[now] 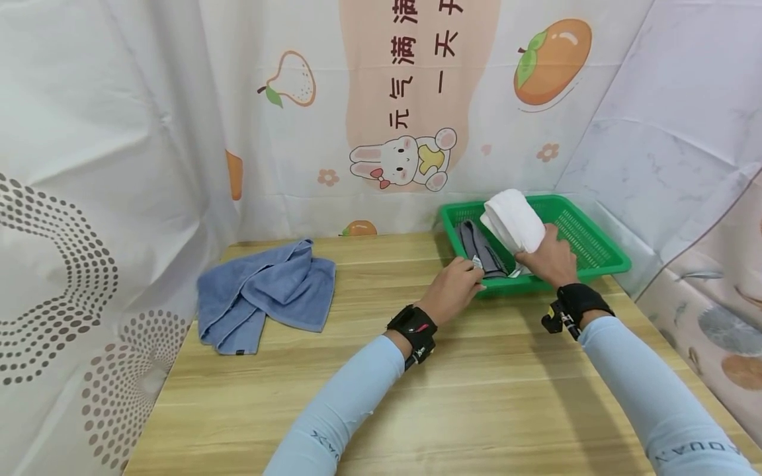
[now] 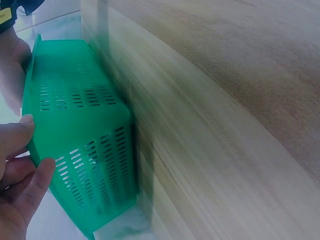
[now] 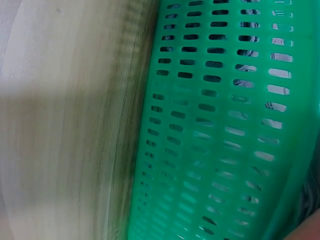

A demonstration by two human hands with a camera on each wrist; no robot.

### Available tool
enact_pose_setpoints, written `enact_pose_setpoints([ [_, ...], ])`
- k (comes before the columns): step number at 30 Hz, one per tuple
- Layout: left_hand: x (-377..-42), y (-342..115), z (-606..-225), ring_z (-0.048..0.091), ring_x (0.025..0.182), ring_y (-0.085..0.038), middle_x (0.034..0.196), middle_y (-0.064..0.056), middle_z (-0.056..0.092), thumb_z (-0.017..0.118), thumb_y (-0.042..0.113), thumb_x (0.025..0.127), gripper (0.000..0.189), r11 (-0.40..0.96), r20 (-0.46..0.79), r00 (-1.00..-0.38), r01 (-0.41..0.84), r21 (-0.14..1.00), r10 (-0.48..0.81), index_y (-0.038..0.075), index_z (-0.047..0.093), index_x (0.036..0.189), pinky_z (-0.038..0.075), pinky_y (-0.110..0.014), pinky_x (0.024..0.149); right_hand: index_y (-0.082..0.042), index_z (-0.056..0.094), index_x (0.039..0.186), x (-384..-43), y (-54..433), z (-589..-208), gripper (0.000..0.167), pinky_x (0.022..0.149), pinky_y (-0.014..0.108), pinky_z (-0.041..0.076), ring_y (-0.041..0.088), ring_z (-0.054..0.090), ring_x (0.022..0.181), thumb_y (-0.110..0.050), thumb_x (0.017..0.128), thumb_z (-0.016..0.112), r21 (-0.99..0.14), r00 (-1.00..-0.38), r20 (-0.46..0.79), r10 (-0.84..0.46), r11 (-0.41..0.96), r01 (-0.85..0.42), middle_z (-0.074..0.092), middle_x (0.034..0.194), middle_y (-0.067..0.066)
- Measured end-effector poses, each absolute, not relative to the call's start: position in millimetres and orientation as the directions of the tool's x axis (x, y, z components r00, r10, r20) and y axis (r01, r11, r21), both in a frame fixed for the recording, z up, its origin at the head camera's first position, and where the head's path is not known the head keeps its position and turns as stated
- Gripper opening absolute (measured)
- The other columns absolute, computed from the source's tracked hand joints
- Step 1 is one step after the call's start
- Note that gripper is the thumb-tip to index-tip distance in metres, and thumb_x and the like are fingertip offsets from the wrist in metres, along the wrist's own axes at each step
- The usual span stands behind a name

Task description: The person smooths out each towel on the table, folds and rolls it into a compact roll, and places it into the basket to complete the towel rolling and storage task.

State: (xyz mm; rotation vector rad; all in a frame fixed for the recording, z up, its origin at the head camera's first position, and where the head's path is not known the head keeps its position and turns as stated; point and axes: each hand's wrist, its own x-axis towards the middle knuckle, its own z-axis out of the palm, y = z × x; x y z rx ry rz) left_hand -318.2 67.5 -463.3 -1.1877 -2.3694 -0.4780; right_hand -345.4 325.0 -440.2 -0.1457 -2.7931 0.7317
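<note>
A green plastic basket (image 1: 613, 263) with slotted walls stands at the back right of the table. My left hand (image 1: 454, 285) grips its rim at the near left corner; in the left wrist view, its fingertips (image 2: 42, 172) lie against the outer wall. A rolled white towel (image 1: 513, 218) is tilted up over the basket, and my right hand (image 1: 552, 256) holds its near end. Left of it inside the basket lies a folded grey towel (image 1: 481, 250) with a white tag. The right wrist view shows mostly the basket's slotted wall (image 3: 200, 85).
A crumpled blue towel (image 1: 268, 291) lies on the left of the wooden table (image 1: 381, 396). A printed curtain (image 1: 321, 145) hangs right behind the table and basket, and more fabric (image 1: 673, 132) closes off the right side.
</note>
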Motion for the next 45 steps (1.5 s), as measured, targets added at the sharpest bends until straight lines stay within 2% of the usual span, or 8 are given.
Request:
enact_pose_setpoints([
  [10, -317.5, 66.8, -461.3, 0.052, 0.089, -0.010, 0.092, 0.004, 0.061, 0.072, 0.026, 0.098, 0.012, 0.565, 0.536, -0.522, 0.819, 0.098, 0.663, 0.014, 0.071, 0.097, 0.044, -0.018, 0.079, 0.014, 0.024, 0.149, -347.7, 324.7, -438.8, 0.089, 0.078, 0.070, 0.045, 0.063, 0.055, 0.101, -0.032, 0.090, 0.072, -0.461, -0.976, 0.164, 0.143, 0.886, 0.052, 0.050, 0.117, 0.047],
  [18, -319.2, 65.5, -463.5, 0.052, 0.088, -0.010, 0.092, 0.004, 0.062, 0.072, 0.026, 0.098, 0.012, 0.560, 0.547, -0.515, 0.822, 0.099, 0.660, 0.014, 0.070, 0.097, 0.044, -0.017, 0.079, 0.015, 0.024, 0.146, -352.9, 321.5, -441.4, 0.090, 0.071, 0.067, 0.049, 0.063, 0.058, 0.094, -0.036, 0.090, 0.071, -0.430, -0.982, 0.099, 0.159, 0.897, 0.102, 0.053, 0.111, 0.047],
  [24, -319.5, 64.5, -461.8, 0.053, 0.090, -0.011, 0.093, 0.004, 0.062, 0.071, 0.026, 0.099, 0.012, 0.563, 0.533, -0.526, 0.819, 0.109, 0.663, 0.014, 0.071, 0.097, 0.044, -0.017, 0.081, 0.014, 0.027, 0.144, -356.7, 320.9, -444.8, 0.090, 0.065, 0.062, 0.049, 0.059, 0.060, 0.091, -0.043, 0.089, 0.070, -0.396, -0.984, 0.039, 0.176, 0.907, 0.146, 0.054, 0.107, 0.044],
  [29, -318.4, 63.6, -460.8, 0.053, 0.089, -0.012, 0.093, 0.003, 0.063, 0.072, 0.025, 0.099, 0.011, 0.558, 0.535, -0.523, 0.822, 0.112, 0.663, 0.014, 0.071, 0.097, 0.044, -0.019, 0.080, 0.014, 0.023, 0.143, -356.1, 319.0, -443.4, 0.092, 0.064, 0.060, 0.048, 0.055, 0.061, 0.087, -0.046, 0.091, 0.068, -0.368, -0.985, -0.023, 0.174, 0.914, 0.170, 0.054, 0.103, 0.042],
  [38, -320.7, 64.0, -461.5, 0.051, 0.087, -0.011, 0.092, 0.004, 0.061, 0.071, 0.026, 0.099, 0.011, 0.565, 0.537, -0.518, 0.820, 0.090, 0.666, 0.015, 0.069, 0.096, 0.042, -0.019, 0.079, -0.002, 0.009, 0.159, -359.6, 320.2, -442.2, 0.099, 0.055, 0.055, 0.047, 0.051, 0.062, 0.074, -0.043, 0.091, 0.069, -0.348, -0.998, -0.017, 0.066, 0.935, 0.068, 0.056, 0.106, 0.047],
  [40, -321.0, 63.7, -460.9, 0.051, 0.087, -0.012, 0.092, 0.004, 0.060, 0.070, 0.027, 0.099, 0.012, 0.569, 0.534, -0.521, 0.818, 0.087, 0.667, 0.015, 0.069, 0.096, 0.042, -0.019, 0.079, -0.003, 0.008, 0.161, -360.4, 320.3, -440.4, 0.099, 0.057, 0.056, 0.048, 0.052, 0.062, 0.075, -0.044, 0.093, 0.067, -0.339, -0.998, -0.041, 0.045, 0.939, 0.056, 0.056, 0.108, 0.048],
  [45, -321.0, 62.3, -460.3, 0.050, 0.088, -0.011, 0.091, 0.004, 0.059, 0.069, 0.028, 0.100, 0.014, 0.572, 0.515, -0.531, 0.815, 0.093, 0.672, 0.015, 0.070, 0.097, 0.042, -0.019, 0.079, 0.000, 0.010, 0.161, -362.5, 319.5, -436.6, 0.094, 0.067, 0.062, 0.050, 0.059, 0.061, 0.089, -0.045, 0.097, 0.062, -0.297, -0.993, -0.121, 0.009, 0.954, 0.045, 0.051, 0.120, 0.050],
])
